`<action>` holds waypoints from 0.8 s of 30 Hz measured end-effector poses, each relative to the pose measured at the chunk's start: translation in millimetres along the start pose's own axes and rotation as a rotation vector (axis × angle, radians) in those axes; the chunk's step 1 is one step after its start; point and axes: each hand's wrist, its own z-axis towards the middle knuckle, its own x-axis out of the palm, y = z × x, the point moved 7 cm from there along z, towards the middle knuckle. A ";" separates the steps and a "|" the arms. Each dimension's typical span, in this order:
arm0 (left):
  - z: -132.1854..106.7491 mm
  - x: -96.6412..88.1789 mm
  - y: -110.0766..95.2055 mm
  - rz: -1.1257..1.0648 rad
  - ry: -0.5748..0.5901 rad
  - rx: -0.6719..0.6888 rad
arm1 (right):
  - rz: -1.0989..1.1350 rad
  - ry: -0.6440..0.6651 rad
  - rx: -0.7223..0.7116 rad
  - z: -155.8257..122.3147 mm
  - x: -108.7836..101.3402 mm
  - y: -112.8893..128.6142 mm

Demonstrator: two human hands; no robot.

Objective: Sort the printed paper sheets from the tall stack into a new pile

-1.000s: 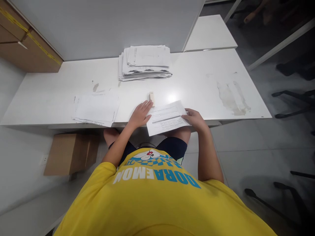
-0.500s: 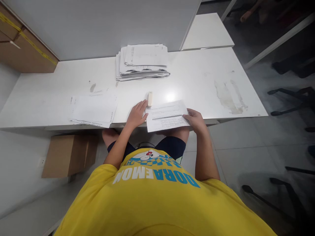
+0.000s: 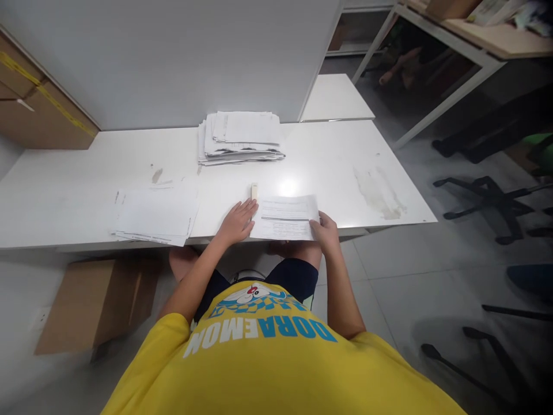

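A printed sheet of paper (image 3: 285, 219) lies at the front edge of the white table, overhanging it slightly. My right hand (image 3: 325, 230) pinches its right edge, thumb on top. At the left edge of the sheet my left hand (image 3: 237, 222) rests flat with fingers extended; whether it presses on the paper is hard to tell. Just beyond those fingertips is a small cream oblong object (image 3: 254, 191), perhaps a stapler, its near end partly hidden by the hand. To the left lie loose sheets of paper (image 3: 155, 213) in a low, uneven pile.
A thick stack of papers (image 3: 246, 138) stands at the back against a grey partition (image 3: 185, 57). Cardboard boxes are at the back left (image 3: 47, 104) and under the table (image 3: 82, 300). Chair bases (image 3: 488, 196) and another table (image 3: 488, 40) are to the right, with people's legs visible.
The camera view has tilted up and shifted, showing more of the room at the right. The sheet looks flatter against the table; both hands keep about the same places on it.
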 end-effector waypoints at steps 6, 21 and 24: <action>-2.2 5.1 -1.7 0.046 0.011 -0.025 | -0.046 0.003 -0.003 3.4 2.2 5.6; -4.8 7.3 -6.1 0.157 0.043 -0.109 | 0.240 -0.186 -0.399 98.6 -13.1 138.2; -5.4 10.2 -4.2 0.167 0.052 -0.144 | 0.209 -0.103 -0.333 162.1 54.3 174.9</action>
